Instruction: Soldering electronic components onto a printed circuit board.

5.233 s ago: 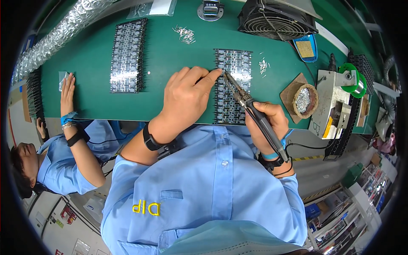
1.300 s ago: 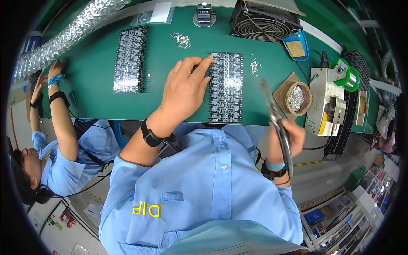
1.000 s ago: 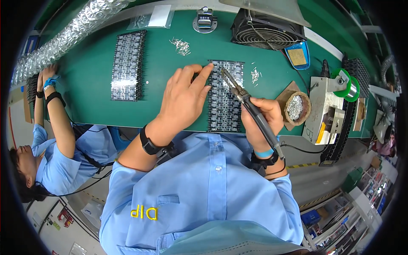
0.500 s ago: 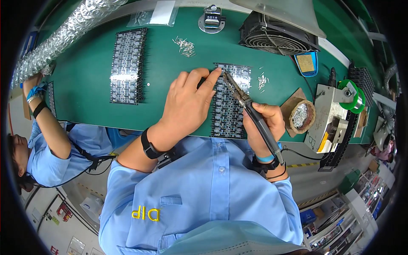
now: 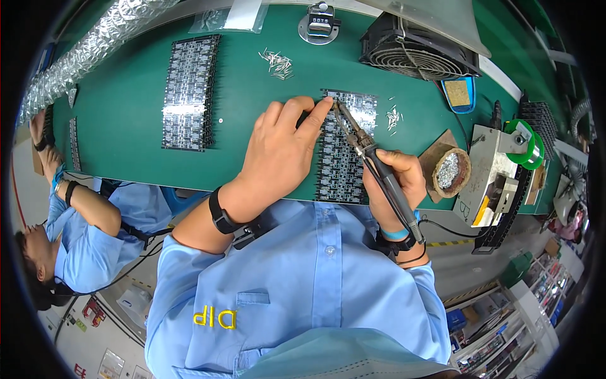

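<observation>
In my right hand (image 5: pixel 399 183) is a soldering iron (image 5: pixel 386 177), gripped like a pen. Its tip and a thin metal guide beside it reach the upper left edge of a panel of circuit boards (image 5: pixel 344 158). My left hand (image 5: pixel 281 142) lies along that panel's left side, its thumb and index finger brought together near the iron's tip. Whatever sits between those fingertips is too small to make out. Small silvery pins (image 5: pixel 394 118) lie in a loose pile right of the panel, and another pile of pins (image 5: pixel 276 64) lies farther back.
A second board panel (image 5: pixel 189 95) lies left. Behind stand a tally counter (image 5: pixel 319 24) and a black fan (image 5: pixel 420 49). At right are a blue sponge tray (image 5: pixel 458 95), a round solder bowl (image 5: pixel 451 172) and a solder station with green reel (image 5: pixel 495 170). A co-worker (image 5: pixel 88 215) sits left.
My hands and the soldering iron stay at nearly the same spot on the panel. At left, the co-worker's arms have shifted toward the near side and the body has moved.
</observation>
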{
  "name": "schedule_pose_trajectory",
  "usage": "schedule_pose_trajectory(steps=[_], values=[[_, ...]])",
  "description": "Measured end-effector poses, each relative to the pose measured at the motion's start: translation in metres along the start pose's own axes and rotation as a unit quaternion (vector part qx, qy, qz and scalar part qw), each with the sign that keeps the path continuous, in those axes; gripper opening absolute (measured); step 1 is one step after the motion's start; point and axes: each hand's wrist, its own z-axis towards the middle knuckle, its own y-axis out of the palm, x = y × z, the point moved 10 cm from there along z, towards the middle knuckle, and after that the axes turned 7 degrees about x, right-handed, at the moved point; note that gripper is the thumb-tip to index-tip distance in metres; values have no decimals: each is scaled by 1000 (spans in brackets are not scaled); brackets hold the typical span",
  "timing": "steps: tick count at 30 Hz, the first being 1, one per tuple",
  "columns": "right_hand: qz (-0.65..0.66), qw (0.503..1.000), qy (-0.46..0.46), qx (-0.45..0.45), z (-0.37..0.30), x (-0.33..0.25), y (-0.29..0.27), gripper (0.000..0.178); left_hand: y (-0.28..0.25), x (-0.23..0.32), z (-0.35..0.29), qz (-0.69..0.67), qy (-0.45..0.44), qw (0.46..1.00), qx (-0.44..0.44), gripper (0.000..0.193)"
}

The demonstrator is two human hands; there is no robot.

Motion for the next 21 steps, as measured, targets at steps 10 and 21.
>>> schedule_pose_trajectory(steps=[10,21], values=[[-8,1000,-22,10,0,-2,-2,31,-2,1,2,15,10,1000,5,45],[33,999,-25,29,-2,-9,-7,30,-3,1,3,11,9,1000,5,46]])
